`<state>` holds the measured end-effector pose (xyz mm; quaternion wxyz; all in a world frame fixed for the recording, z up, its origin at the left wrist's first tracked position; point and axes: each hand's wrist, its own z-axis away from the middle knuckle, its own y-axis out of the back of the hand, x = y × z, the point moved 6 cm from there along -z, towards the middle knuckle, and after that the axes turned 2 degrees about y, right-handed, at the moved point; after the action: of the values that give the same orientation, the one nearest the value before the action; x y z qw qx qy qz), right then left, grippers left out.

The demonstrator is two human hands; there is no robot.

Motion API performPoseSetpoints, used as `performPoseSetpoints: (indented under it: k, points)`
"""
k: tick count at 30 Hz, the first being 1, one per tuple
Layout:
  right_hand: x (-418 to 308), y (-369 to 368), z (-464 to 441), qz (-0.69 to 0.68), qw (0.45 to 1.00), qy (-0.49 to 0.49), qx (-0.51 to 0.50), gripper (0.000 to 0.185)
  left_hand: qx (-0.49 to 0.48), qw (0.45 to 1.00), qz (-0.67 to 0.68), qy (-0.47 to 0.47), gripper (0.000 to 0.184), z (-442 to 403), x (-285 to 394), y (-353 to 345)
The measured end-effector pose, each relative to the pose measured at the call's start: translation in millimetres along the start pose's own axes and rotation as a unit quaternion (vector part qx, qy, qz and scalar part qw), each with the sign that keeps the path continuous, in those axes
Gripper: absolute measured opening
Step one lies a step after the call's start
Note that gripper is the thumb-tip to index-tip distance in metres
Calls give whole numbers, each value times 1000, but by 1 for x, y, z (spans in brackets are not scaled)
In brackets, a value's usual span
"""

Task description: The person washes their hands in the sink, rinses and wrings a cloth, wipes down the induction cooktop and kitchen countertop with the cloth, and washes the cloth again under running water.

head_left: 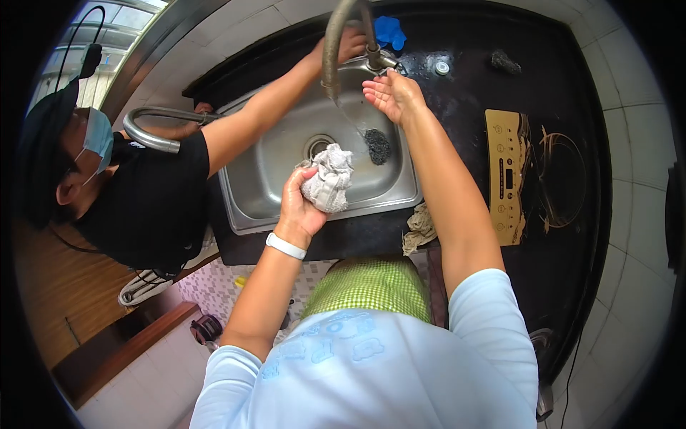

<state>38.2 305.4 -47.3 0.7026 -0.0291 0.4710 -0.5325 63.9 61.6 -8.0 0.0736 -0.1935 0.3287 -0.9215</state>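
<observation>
My left hand [298, 207] is closed round a crumpled greyish-white cloth [330, 179], held over the near side of the steel sink [275, 154]. At the sink's far right, my right hand [394, 96] is open with its fingers stretched out, just below the tap's lever [386, 62]; I cannot tell whether it touches the lever. A curved tap spout [331, 61] hangs over the basin, and a thin stream seems to fall from it. Inside the basin lies a dark mesh scourer [377, 146], right of the drain [319, 146].
At the left, a masked co-worker in black reaches a hand [348, 44] behind the spout. A blue crumpled item [389, 32] lies behind the tap. On the dark counter are another scourer [505, 62], a gold-panelled induction cooker [507, 179] and a beige rag [420, 229].
</observation>
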Motion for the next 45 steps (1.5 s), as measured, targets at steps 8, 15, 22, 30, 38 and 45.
performPoseSetpoints:
  k: [8,15,22,30,38,45]
  points:
    - [16,-3,-37,-118,991,-58,22,24,-2,1000,4,-18,28,4,6,10]
    - [19,-16,-46,-134,985,-87,57,13,9,1000,11,-1,31,-4,-1,5]
    - [17,-15,-39,-128,988,-74,51,12,24,1000,5,-4,23,-8,-2,0]
    - [16,-11,-42,-162,980,-115,9,17,28,1000,-2,-9,18,-5,2,-11]
    - [9,7,-34,-5,997,-74,11,20,48,999,26,-5,26,-12,4,18]
    - [19,-21,-40,-185,973,-130,-47,25,40,999,28,0,27,-13,3,19]
